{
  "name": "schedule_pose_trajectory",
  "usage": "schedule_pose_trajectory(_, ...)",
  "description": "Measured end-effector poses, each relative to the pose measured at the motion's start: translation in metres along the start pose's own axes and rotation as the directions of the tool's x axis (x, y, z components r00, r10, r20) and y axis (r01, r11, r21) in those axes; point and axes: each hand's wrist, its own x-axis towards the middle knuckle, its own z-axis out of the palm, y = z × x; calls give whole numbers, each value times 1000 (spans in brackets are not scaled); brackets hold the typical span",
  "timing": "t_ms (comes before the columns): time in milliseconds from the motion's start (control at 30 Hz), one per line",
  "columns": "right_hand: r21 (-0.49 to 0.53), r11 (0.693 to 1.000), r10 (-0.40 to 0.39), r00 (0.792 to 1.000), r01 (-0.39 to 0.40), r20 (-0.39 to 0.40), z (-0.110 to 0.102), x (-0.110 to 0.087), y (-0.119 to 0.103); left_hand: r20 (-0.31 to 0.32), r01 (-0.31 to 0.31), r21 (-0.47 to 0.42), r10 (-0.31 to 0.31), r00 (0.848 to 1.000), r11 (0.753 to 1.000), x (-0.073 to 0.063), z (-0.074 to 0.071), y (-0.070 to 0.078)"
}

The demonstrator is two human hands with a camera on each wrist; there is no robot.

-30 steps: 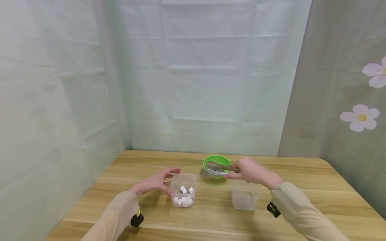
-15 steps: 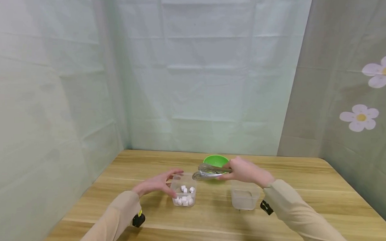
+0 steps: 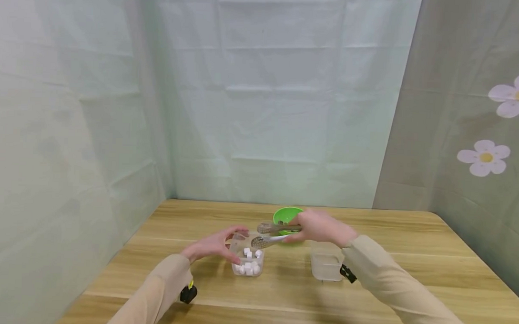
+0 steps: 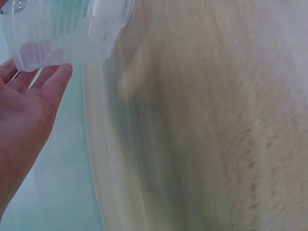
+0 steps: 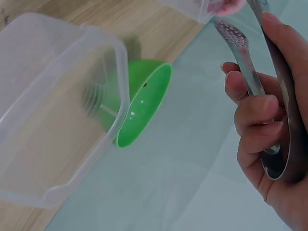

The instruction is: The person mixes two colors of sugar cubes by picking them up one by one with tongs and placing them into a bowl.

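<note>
My left hand (image 3: 213, 245) holds a clear plastic container (image 3: 239, 247) from its left side, thumb at the front and fingers toward the back. Inside lie several small white cubes (image 3: 248, 268). In the left wrist view, fingertips touch the container's wall (image 4: 72, 33). My right hand (image 3: 321, 227) grips metal tongs (image 3: 278, 228), whose perforated tips point left and stand apart, over the container's back right corner. The right wrist view shows fingers curled round the tongs (image 5: 285, 91), with nothing seen between the tips. A green bowl (image 3: 284, 213) behind is partly covered by the right hand.
A second clear container (image 3: 326, 270) stands on the right, below the right forearm. It is large in the right wrist view, in front of the bowl (image 5: 150, 103). The wooden table (image 3: 280, 305) meets hanging cloth (image 3: 277, 134) at the back.
The right hand has moved left with the tongs, from in front of the green bowl to the container with the cubes. The left hand has shifted slightly right, closer round that container.
</note>
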Motion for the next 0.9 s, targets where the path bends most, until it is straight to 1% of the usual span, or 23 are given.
schedule_pose_trajectory(67,-22,1000,-17,1000,17,10,1,4,-3,-5,3,-5,-3,1000,1000,0,0,-1)
schedule_pose_trajectory(167,-40,999,-21,1000,22,22,4,10,-7,-15,9,-17,-9,1000,1000,0,0,-1)
schedule_pose_trajectory(300,-63,998,17,999,-14,50,7,16,-11,-21,10,-29,-10,1000,1000,0,0,-2)
schedule_pose_trajectory(433,-100,995,30,997,-23,70,8,24,-18,-19,13,-31,-14,1000,999,-1,1,-3)
schedule_pose_trajectory(533,-121,992,38,996,-28,76,6,31,-25,-21,12,-38,-13,1000,999,-1,0,-4)
schedule_pose_trajectory(700,-126,990,79,991,-65,109,1,43,-37,-20,24,-53,-25,999,998,-3,-3,-4)
schedule_pose_trajectory(767,-163,984,88,989,-68,117,-1,48,-43,-20,27,-52,-28,999,998,-4,-4,-3)
schedule_pose_trajectory(800,-201,977,90,988,-64,123,-1,51,-45,-21,28,-47,-29,999,999,-5,-5,-3)
schedule_pose_trajectory(900,-329,943,98,986,-48,136,2,60,-52,-26,23,-37,-24,999,999,-5,-5,-2)
